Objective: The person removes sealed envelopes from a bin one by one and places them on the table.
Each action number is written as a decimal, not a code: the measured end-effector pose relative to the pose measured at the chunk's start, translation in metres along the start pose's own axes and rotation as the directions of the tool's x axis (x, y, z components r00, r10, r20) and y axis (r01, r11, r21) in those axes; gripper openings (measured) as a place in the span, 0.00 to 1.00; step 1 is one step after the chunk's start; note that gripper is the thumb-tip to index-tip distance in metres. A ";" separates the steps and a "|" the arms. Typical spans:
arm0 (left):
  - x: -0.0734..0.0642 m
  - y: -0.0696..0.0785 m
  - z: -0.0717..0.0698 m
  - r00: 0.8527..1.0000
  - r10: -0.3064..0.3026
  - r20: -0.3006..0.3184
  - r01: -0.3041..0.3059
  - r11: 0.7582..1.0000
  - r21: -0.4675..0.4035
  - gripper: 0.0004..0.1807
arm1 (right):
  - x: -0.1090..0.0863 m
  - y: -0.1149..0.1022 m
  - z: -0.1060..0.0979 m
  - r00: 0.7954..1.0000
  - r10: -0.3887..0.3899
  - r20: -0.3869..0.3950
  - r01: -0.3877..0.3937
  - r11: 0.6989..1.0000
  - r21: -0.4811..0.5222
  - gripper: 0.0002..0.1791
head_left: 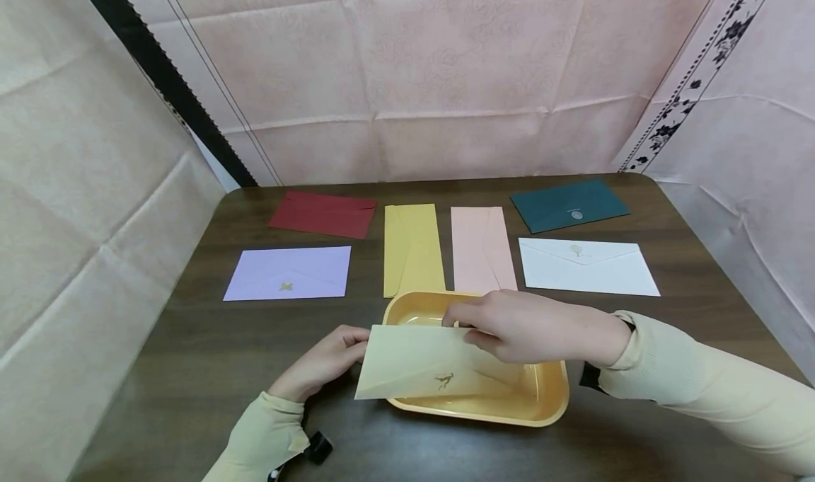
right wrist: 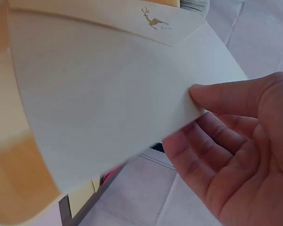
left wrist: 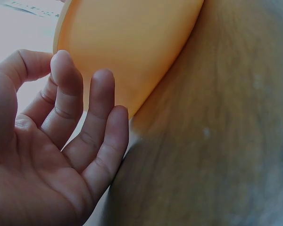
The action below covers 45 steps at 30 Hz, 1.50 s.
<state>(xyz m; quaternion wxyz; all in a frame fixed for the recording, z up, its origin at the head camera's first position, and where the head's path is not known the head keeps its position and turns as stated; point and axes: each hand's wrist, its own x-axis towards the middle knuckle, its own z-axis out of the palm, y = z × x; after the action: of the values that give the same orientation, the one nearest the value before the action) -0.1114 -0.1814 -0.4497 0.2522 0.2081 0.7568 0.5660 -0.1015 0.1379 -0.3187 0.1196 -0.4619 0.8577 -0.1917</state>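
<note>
My right hand [head_left: 531, 326] pinches a cream envelope [head_left: 407, 362] by its far right part, thumb on one face and fingers behind. A small gold deer [right wrist: 153, 20] is printed by its flap in the right wrist view. The envelope is tilted over a yellow plastic tray [head_left: 552, 404], covering much of the tray's inside. At the tray's left end, my left hand [head_left: 327, 362] holds the rim between thumb and index finger, the other fingers lying along the outer wall [left wrist: 127, 47] in the left wrist view.
Beyond the tray on the wooden table [head_left: 210, 369] lie a purple envelope [head_left: 286, 270], a red envelope [head_left: 325, 214], a yellow envelope [head_left: 412, 248], a pink envelope [head_left: 480, 245], a teal envelope [head_left: 567, 202] and a white envelope [head_left: 586, 270]. Pale cloth [head_left: 446, 78] hangs around the table.
</note>
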 end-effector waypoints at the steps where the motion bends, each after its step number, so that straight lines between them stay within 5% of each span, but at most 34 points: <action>1: 0.000 0.000 0.000 1.000 -0.005 0.004 0.005 1.000 -0.003 0.13 | -0.001 0.000 0.000 1.000 -0.013 -0.010 0.013 1.000 -0.010 0.12; 12: 0.000 0.000 0.001 1.000 0.009 0.022 -0.008 0.999 -0.047 0.13 | -0.008 -0.004 -0.015 0.983 -0.122 -0.140 0.109 0.989 -0.102 0.15; 23: 0.002 0.000 0.003 0.998 0.027 0.053 -0.024 0.998 -0.062 0.12 | -0.032 0.001 -0.034 0.970 -0.050 -0.237 -0.003 0.976 -0.218 0.14; 36: -0.001 0.002 0.002 0.996 0.069 0.055 -0.065 0.995 -0.075 0.11 | -0.074 0.013 -0.054 0.908 -0.065 -0.414 -0.074 0.948 -0.310 0.21; 45: -0.001 0.002 0.003 0.996 0.066 0.052 -0.063 0.996 -0.062 0.11 | -0.101 0.024 -0.061 0.891 -0.028 -0.453 -0.161 0.914 -0.373 0.25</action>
<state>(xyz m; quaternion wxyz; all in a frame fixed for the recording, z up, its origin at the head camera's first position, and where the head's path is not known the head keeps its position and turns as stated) -0.1092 -0.1791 -0.4486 0.2605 0.2399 0.7251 0.5906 -0.0877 0.2481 -0.2718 -0.1718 -0.3894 0.8983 -0.1093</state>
